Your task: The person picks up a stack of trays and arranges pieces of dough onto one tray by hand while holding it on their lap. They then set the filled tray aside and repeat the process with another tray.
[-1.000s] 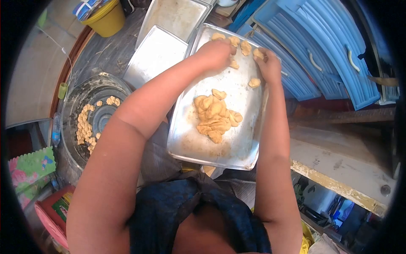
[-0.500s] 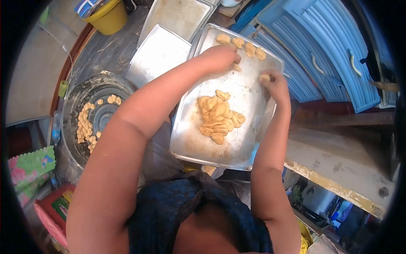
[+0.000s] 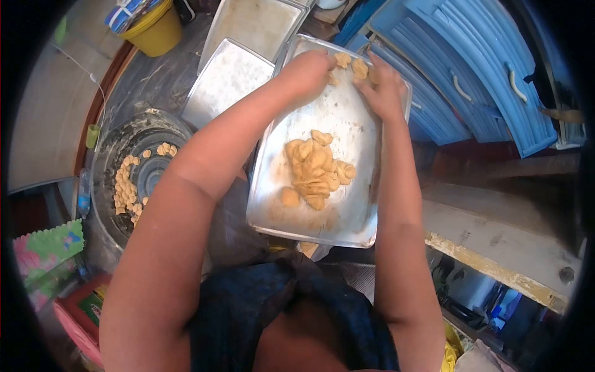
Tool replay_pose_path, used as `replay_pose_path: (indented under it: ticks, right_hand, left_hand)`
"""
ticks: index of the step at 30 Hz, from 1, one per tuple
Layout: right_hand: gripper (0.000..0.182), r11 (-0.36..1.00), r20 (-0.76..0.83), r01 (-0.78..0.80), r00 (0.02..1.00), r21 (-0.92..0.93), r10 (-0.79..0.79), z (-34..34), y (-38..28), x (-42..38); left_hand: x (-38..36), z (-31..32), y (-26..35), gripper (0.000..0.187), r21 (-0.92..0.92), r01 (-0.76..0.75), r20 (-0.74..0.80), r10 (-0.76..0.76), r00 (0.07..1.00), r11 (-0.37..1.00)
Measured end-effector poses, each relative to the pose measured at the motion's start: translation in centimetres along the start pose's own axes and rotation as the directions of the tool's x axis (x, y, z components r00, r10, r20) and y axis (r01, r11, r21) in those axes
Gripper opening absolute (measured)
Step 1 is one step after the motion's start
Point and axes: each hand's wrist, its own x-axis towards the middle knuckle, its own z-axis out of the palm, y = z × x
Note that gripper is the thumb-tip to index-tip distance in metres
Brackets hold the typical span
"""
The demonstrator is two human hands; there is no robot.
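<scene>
A metal tray (image 3: 347, 228) lies in front of me with a large heap of tan dough (image 3: 310, 164) near its middle. A small flattened dough piece (image 3: 290, 197) sits left of the heap's lower end. My left hand (image 3: 311, 69) is at the tray's far left, its fingers closed by a bit of dough (image 3: 333, 79); what they grip is partly hidden. My right hand (image 3: 384, 88) reaches over the far right end, thumb and fingers apart beside a dough piece (image 3: 359, 69). Another shaped piece (image 3: 342, 60) lies between the hands.
Left of my arm, a round dark basin (image 3: 102, 186) holds many small dough pieces. More metal trays (image 3: 229, 77) lie beyond it. A yellow bucket (image 3: 155, 34) stands far left, blue shutters (image 3: 446, 74) and a worn wooden shelf (image 3: 502, 248) are on the right.
My right hand has moved up and left to the row of dough pieces, and its fingers have spread. My left hand has shifted up and left. A flattened piece now shows beside the heap.
</scene>
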Motion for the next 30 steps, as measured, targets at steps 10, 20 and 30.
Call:
replay_pose_path:
  ticks: [10, 20, 30]
  right_hand:
    - [0.037, 0.995, -0.051, 0.010, 0.999, -0.101, -0.015, 0.8, 0.4, 0.6]
    - [0.025, 0.967, 0.190, 0.016, 0.980, 0.254, -0.066, 2.2, -7.7, -0.8]
    - [0.028, 0.836, 0.714, -0.265, 0.672, 0.480, -0.197, -2.7, -6.6, -4.7]
  left_hand:
    - [1.1, -0.7, -3.1, 0.017, 0.066, -0.049, 0.011, 0.048, 0.999, 0.997]
    - [2.0, -1.2, -3.0, 0.028, 0.007, 0.155, 0.130, -0.155, 0.979, 0.988]
    - [0.4, -0.3, -0.8, 0.049, 0.159, 0.071, 0.161, -0.096, 0.982, 0.985]
